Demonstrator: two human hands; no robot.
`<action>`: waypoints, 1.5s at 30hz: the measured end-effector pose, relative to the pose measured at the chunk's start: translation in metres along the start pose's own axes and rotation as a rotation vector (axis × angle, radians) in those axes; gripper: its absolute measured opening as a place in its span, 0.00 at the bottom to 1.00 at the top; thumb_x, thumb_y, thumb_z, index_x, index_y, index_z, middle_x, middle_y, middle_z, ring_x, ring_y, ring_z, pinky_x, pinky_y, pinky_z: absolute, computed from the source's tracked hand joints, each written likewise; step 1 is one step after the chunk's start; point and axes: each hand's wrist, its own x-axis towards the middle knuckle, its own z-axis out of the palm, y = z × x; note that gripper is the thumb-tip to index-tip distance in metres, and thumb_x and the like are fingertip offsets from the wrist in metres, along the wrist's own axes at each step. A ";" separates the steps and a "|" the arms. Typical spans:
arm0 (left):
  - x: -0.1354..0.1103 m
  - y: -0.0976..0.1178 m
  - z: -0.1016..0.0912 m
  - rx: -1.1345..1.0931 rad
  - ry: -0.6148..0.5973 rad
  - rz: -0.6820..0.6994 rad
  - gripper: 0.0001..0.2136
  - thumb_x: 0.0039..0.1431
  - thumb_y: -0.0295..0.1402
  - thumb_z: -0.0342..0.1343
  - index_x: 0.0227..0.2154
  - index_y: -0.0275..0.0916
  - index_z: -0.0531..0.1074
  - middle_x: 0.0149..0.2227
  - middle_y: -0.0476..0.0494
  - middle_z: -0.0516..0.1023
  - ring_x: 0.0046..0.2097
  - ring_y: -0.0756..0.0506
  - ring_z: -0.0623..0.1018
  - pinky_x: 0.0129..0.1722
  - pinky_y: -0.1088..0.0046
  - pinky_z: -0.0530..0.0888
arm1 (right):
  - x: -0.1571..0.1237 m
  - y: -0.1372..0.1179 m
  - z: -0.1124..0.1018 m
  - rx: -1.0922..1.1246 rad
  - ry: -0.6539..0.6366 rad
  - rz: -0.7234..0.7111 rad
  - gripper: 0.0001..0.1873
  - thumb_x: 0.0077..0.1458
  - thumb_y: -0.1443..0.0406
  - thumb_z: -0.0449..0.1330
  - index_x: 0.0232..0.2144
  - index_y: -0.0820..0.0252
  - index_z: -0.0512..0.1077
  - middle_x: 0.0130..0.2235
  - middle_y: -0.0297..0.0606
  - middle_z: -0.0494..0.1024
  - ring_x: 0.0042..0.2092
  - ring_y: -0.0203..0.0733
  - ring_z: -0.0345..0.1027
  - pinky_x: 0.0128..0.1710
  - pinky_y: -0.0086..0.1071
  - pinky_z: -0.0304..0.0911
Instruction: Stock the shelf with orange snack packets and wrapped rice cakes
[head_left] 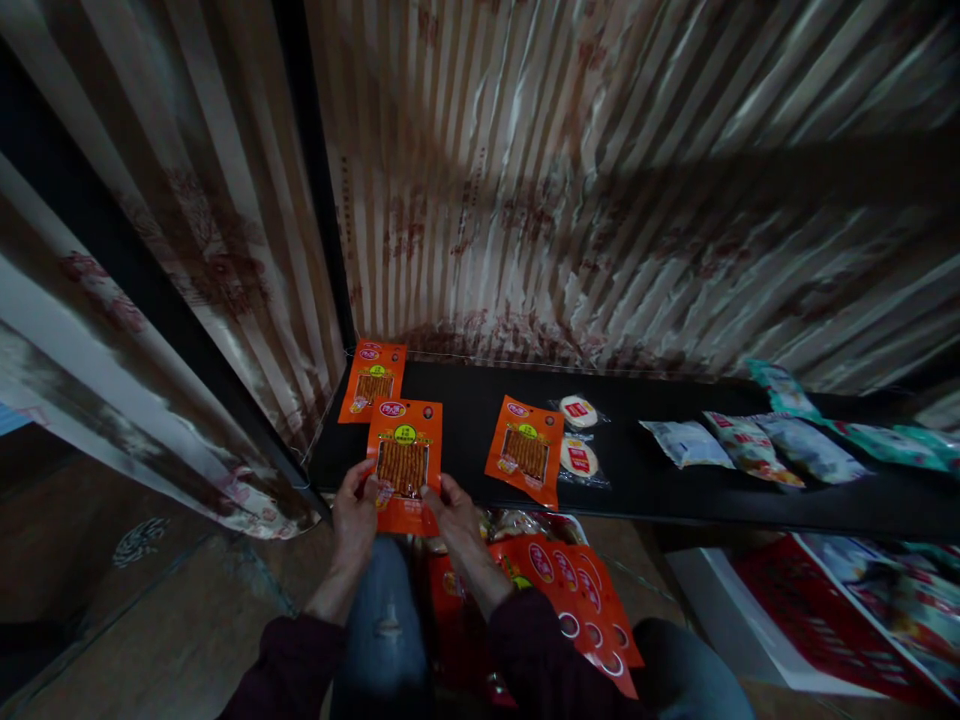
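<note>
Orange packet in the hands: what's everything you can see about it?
The orange packet looks like glossy plastic, with an oval logo, yellow label and window showing brown strips. Its front faces the camera, top up, at the left end of the black shelf; contact there is unclear. The left hand and right hand pinch its lower sides.

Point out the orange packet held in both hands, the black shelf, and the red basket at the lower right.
Orange packet (pixel 404 462): head view, on the window showing brown sticks.
Black shelf (pixel 463 425): head view, on its bare top.
Red basket (pixel 799 612): head view, on its side wall.
</note>
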 end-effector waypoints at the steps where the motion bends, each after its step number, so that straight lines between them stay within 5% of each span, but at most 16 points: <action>1: 0.004 -0.001 0.000 0.017 0.009 0.005 0.14 0.46 0.35 0.58 0.38 0.37 0.73 0.39 0.41 0.78 0.37 0.47 0.77 0.41 0.68 0.73 | 0.004 0.000 0.003 -0.021 0.004 -0.016 0.14 0.44 0.55 0.63 0.31 0.57 0.72 0.30 0.33 0.77 0.32 0.38 0.70 0.34 0.30 0.65; 16: 0.056 -0.003 -0.007 0.126 0.054 0.056 0.14 0.50 0.31 0.54 0.40 0.34 0.73 0.28 0.46 0.77 0.29 0.50 0.76 0.34 0.72 0.74 | 0.048 -0.003 0.037 0.023 -0.085 -0.045 0.13 0.42 0.61 0.60 0.33 0.59 0.70 0.31 0.34 0.77 0.33 0.39 0.70 0.35 0.31 0.66; 28: 0.101 -0.003 -0.009 0.531 0.052 0.264 0.15 0.56 0.26 0.46 0.44 0.36 0.73 0.38 0.41 0.79 0.38 0.47 0.78 0.43 0.69 0.73 | 0.093 0.003 0.056 -0.158 -0.062 -0.095 0.15 0.46 0.69 0.55 0.39 0.58 0.69 0.37 0.34 0.79 0.38 0.38 0.73 0.41 0.31 0.68; 38: 0.125 0.025 0.008 0.959 0.121 0.247 0.17 0.59 0.27 0.46 0.49 0.39 0.72 0.49 0.40 0.76 0.50 0.43 0.74 0.51 0.67 0.69 | 0.137 0.005 0.070 -0.482 0.084 -0.178 0.15 0.49 0.70 0.55 0.41 0.55 0.72 0.39 0.35 0.79 0.40 0.39 0.73 0.43 0.31 0.66; 45: 0.139 0.023 0.019 1.077 0.125 0.332 0.18 0.59 0.26 0.44 0.50 0.41 0.71 0.49 0.43 0.76 0.51 0.44 0.73 0.50 0.69 0.69 | 0.148 -0.007 0.073 -0.712 0.137 -0.164 0.17 0.52 0.70 0.55 0.45 0.56 0.71 0.43 0.37 0.78 0.44 0.39 0.72 0.45 0.29 0.63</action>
